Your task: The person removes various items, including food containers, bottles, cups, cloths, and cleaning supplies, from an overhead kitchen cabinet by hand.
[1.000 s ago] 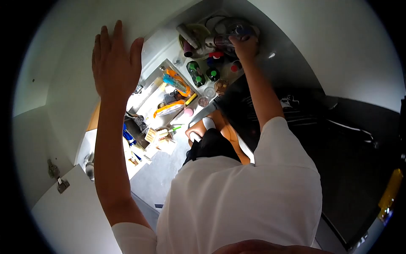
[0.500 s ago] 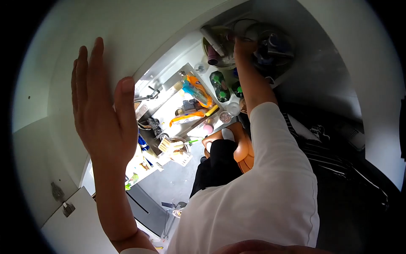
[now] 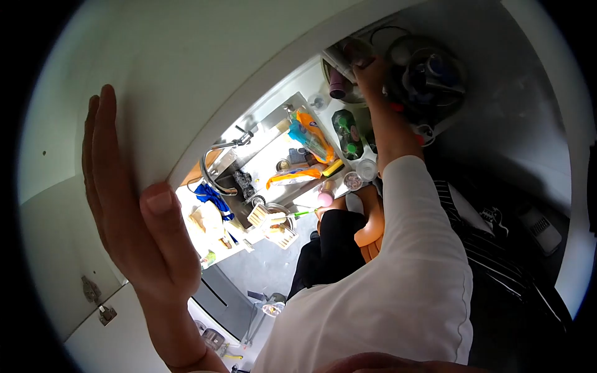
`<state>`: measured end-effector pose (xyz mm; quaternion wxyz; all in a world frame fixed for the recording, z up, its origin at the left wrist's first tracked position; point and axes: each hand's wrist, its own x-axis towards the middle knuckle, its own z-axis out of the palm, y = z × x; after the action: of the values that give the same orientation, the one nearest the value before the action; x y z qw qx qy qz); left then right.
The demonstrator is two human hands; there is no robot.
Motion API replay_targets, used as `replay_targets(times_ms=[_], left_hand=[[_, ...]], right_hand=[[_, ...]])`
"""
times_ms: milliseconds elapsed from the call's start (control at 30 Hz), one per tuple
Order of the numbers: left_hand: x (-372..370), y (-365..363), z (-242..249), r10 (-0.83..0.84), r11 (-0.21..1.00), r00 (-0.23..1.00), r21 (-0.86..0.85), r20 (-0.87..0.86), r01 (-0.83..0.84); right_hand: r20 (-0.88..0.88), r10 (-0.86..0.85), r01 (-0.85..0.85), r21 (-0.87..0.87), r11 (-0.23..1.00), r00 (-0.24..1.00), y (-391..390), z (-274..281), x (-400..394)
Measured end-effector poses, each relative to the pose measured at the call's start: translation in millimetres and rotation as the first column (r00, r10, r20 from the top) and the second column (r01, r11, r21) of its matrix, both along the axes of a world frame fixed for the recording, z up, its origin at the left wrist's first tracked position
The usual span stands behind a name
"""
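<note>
My left hand (image 3: 134, 217) is raised at the left with its fingers stretched, the palm side against or close to a white panel (image 3: 186, 81). My right hand (image 3: 371, 73) reaches into shadow at the top, its fingers closed around a dim, rounded, glass-like object (image 3: 359, 52) that I cannot identify. Below and left of it, a purple cup (image 3: 336, 84) lies in a round container (image 3: 352, 96). To the right of this hand, a dark round basin or basket (image 3: 457, 93) holds items hard to tell apart.
Green-capped bottles (image 3: 347, 133) and clear jars (image 3: 366, 170) stand below the right forearm. Further left are orange packs (image 3: 292, 177), a curved faucet (image 3: 208, 171) and a bowl with wooden-looking pieces (image 3: 292, 221). A striped dark cloth (image 3: 491, 267) lies at the right.
The view has shifted, with the counter items now further right and lower. My left hand appears lower and further left. A rounded glass-like object now shows at my right hand.
</note>
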<state>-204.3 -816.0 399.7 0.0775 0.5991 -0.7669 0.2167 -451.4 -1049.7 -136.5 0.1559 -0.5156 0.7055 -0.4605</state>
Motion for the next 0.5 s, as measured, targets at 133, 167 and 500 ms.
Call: replay_targets(times_ms=[133,167,500], left_hand=[[-0.8,0.4,0.0,0.020,1.000,0.999,0.001,-0.026,-0.020],[-1.3,0.8,0.3,0.031,0.999,0.999,0.010,-0.020,-0.030],[-10.9,5.8,13.2,-0.046,0.998,0.997,0.033,-0.067,0.048]], right_hand=[[-0.038,0.012,-0.008,0.095,0.995,0.999,-2.2,-16.1,-0.4],[-0.021,0.004,-0.001,0.131,0.991,1.000,-2.0,-13.6,-3.1],[-0.347,0.346,-0.207,0.378,0.902,0.872,48.8,128.6,-3.1]])
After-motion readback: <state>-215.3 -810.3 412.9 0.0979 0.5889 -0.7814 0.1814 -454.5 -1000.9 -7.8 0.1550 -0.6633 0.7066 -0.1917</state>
